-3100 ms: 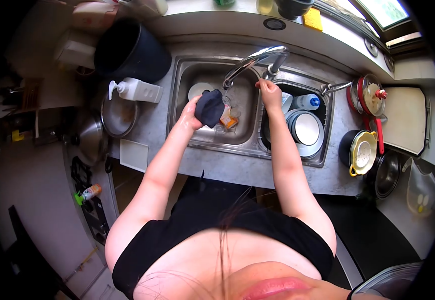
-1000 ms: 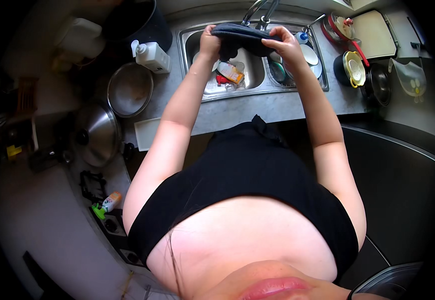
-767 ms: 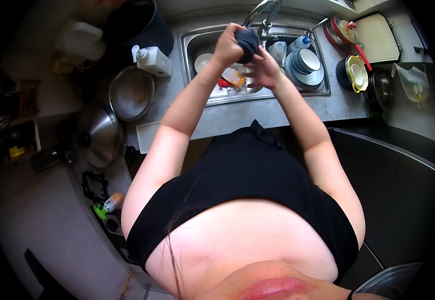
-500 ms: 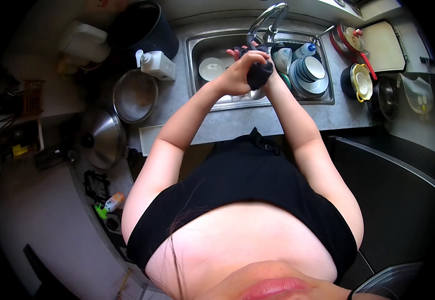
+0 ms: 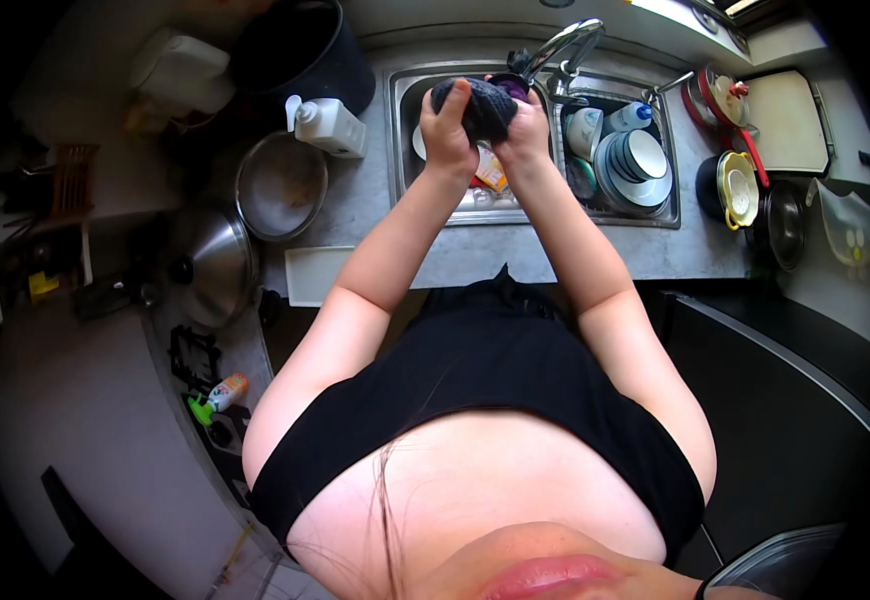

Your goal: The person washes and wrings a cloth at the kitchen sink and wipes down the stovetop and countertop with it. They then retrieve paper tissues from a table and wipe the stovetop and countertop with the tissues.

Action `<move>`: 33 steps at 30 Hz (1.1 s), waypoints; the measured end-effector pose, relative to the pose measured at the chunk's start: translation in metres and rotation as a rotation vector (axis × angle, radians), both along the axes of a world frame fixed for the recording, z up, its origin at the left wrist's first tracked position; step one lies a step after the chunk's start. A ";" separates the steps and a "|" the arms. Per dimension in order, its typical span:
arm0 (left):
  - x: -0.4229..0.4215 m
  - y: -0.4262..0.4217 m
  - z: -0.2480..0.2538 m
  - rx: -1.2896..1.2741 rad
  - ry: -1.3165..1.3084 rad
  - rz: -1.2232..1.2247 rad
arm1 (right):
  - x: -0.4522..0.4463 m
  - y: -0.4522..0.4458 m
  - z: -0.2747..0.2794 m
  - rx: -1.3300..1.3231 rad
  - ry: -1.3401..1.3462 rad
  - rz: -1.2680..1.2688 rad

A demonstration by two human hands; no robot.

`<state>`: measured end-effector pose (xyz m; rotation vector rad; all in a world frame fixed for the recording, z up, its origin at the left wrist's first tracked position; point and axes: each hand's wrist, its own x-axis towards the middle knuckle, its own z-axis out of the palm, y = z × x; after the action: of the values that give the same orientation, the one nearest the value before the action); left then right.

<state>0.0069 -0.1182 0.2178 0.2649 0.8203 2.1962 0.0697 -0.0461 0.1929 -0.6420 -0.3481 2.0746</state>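
Both hands grip a dark grey cloth (image 5: 487, 110) above the left basin of the metal sink (image 5: 402, 185). My left hand (image 5: 448, 135) is closed round its left end, thumb lying across the top. On the other end, my right hand (image 5: 527, 132) is closed, beside a purple patch whose link to the cloth I cannot make out. The chrome faucet (image 5: 577, 38) curves just right of and above the hands. Below them in the basin lie a yellow-orange item (image 5: 492, 168), too small to name, and a white plate (image 5: 418, 143), mostly hidden behind my left hand.
Stacked bowls (image 5: 643, 155) and plates fill the right basin, near a blue-capped bottle (image 5: 632, 117). Left of the sink stand a white pump bottle (image 5: 333, 127), a large metal bowl (image 5: 280, 187) and a dark bucket (image 5: 350, 65). Pots and a yellow colander (image 5: 738, 188) stand on the right.
The hands have moved left, away from under the faucet, and apart. The cloth, bunched between them before, is now spread wider. The yellow-orange item has come into view; the camera view has shifted slightly.
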 end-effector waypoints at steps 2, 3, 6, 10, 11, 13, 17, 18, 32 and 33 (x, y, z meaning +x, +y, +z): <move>-0.013 0.013 -0.019 -0.066 -0.171 -0.055 | -0.003 -0.008 0.011 0.127 -0.114 -0.091; -0.018 0.019 -0.021 -0.098 -0.255 -0.084 | -0.004 -0.010 0.014 0.192 -0.171 -0.138; -0.032 0.033 -0.032 -0.196 -0.452 -0.307 | 0.005 -0.003 -0.003 0.741 -0.589 -0.180; -0.057 0.054 -0.066 -0.158 -0.689 -0.719 | 0.009 0.003 0.003 1.339 -0.775 -0.183; -0.064 0.057 -0.078 -0.126 -0.757 -0.844 | 0.012 0.006 0.010 1.458 -0.761 -0.140; -0.074 0.060 -0.057 -0.196 -0.565 -1.185 | 0.014 0.019 0.011 1.782 -0.769 -0.098; -0.086 0.087 -0.029 -0.248 -0.313 -1.370 | 0.017 0.026 0.046 2.259 -0.750 0.035; -0.081 0.086 -0.008 -0.393 -0.168 -1.254 | 0.015 0.029 0.052 2.337 -0.715 0.062; -0.043 0.082 0.035 -0.650 1.132 -1.171 | 0.002 -0.003 0.063 3.001 -0.853 0.797; -0.041 0.088 0.036 -0.710 1.365 -1.198 | 0.000 -0.005 0.065 2.924 -0.947 0.961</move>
<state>-0.0343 -0.0305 0.2535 1.4667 1.4723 0.3195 0.0698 -0.0515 0.2581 -0.6519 2.9060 0.3062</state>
